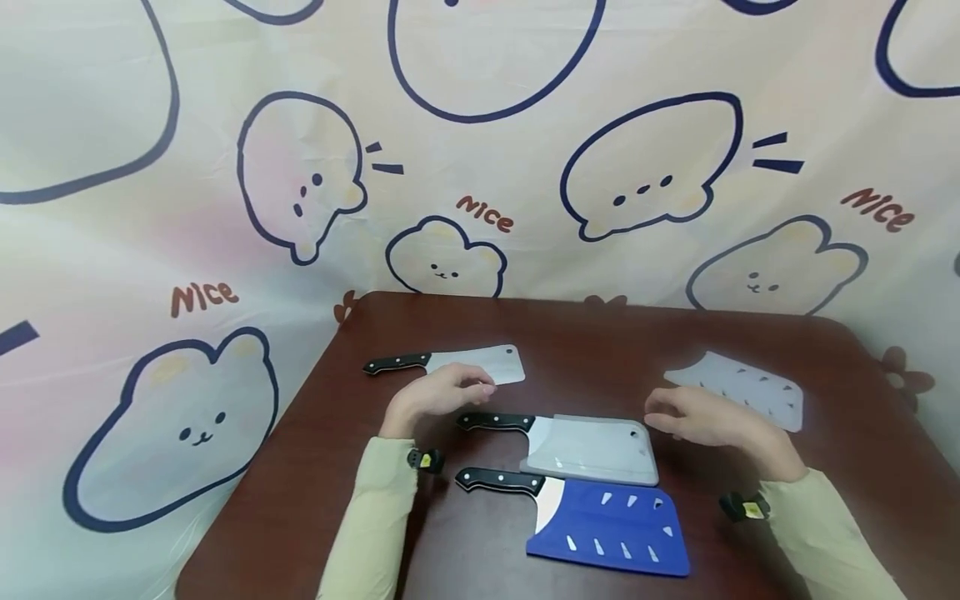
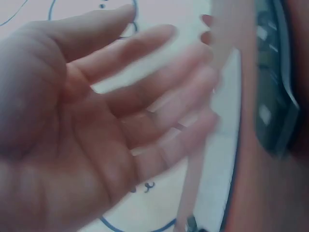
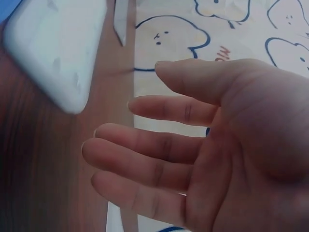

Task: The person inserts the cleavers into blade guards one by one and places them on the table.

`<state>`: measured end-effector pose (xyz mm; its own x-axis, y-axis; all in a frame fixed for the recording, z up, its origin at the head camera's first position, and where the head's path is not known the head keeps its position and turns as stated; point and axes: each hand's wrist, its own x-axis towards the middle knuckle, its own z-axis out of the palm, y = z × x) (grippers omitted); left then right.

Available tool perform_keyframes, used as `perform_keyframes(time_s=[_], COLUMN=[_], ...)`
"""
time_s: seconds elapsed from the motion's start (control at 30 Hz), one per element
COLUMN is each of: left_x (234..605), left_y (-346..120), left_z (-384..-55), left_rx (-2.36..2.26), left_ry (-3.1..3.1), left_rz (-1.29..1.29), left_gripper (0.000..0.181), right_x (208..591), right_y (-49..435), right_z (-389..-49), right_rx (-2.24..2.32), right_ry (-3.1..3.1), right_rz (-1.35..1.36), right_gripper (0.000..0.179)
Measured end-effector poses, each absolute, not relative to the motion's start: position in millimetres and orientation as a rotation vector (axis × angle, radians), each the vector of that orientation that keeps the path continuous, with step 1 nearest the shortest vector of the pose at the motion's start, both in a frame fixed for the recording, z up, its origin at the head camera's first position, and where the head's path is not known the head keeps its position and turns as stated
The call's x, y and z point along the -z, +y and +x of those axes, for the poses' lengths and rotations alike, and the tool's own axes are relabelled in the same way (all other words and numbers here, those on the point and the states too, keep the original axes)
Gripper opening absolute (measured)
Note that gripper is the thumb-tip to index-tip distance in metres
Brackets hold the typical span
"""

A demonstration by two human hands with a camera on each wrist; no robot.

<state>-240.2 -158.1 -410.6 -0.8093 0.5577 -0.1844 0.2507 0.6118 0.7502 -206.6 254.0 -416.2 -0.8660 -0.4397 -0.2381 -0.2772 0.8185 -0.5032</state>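
My left hand (image 1: pixel 442 390) hangs above the table with loosely bent fingers and holds nothing. It is nearest to a bare cleaver (image 1: pixel 483 363) with a black riveted handle, whose blade it partly hides in the head view. My right hand (image 1: pixel 697 415), likewise relaxed and holding nothing, is between a loose white blade sheath (image 1: pixel 757 396) and a second cleaver. This middle cleaver (image 1: pixel 592 446) has a translucent white sheath over its blade. Closest to me lies a third cleaver (image 1: pixel 498 481), its blade inside a blue slotted sheath (image 1: pixel 611 525).
All these things lie flat on a dark brown table (image 1: pixel 570 329). Behind and beside it hangs a pale curtain (image 1: pixel 525 167) printed with cartoon animals. Each wrist wears a black strap device, such as the left wrist camera (image 1: pixel 426 460).
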Motion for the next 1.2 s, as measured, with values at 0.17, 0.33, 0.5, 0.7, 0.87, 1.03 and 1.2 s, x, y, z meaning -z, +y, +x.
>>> perform_keyframes(time_s=[0.17, 0.33, 0.5, 0.7, 0.87, 1.03, 1.2], left_x=[414, 415, 414, 416, 420, 424, 429], left_y=[-181, -207, -227, -240, -247, -252, -257], left_z=[-241, -241, -243, -248, -258, -267, -270], left_rx=[-1.04, -0.997, -0.957, -0.889, -0.835, -0.758, -0.66], left_ry=[2.52, 2.625, 2.696, 2.794, 2.87, 2.949, 2.976], left_rz=[0.583, 0.483, 0.376, 0.292, 0.265, 0.276, 0.184], left_gripper=[0.027, 0.024, 0.018, 0.022, 0.026, 0.028, 0.035], right_x=[425, 432, 433, 432, 436, 446, 451], right_y=[276, 300, 322, 346, 363, 381, 392], right_z=[-208, -212, -219, -229, -240, -243, -239], right_rx=[0.678, 0.601, 0.614, 0.569, 0.53, 0.443, 0.451], right_ry=[2.727, 2.828, 2.887, 2.953, 2.952, 3.01, 3.027], right_rz=[-0.571, -0.619, -0.617, -0.535, -0.428, -0.348, -0.334], right_gripper=[0.019, 0.014, 0.017, 0.02, 0.031, 0.043, 0.053])
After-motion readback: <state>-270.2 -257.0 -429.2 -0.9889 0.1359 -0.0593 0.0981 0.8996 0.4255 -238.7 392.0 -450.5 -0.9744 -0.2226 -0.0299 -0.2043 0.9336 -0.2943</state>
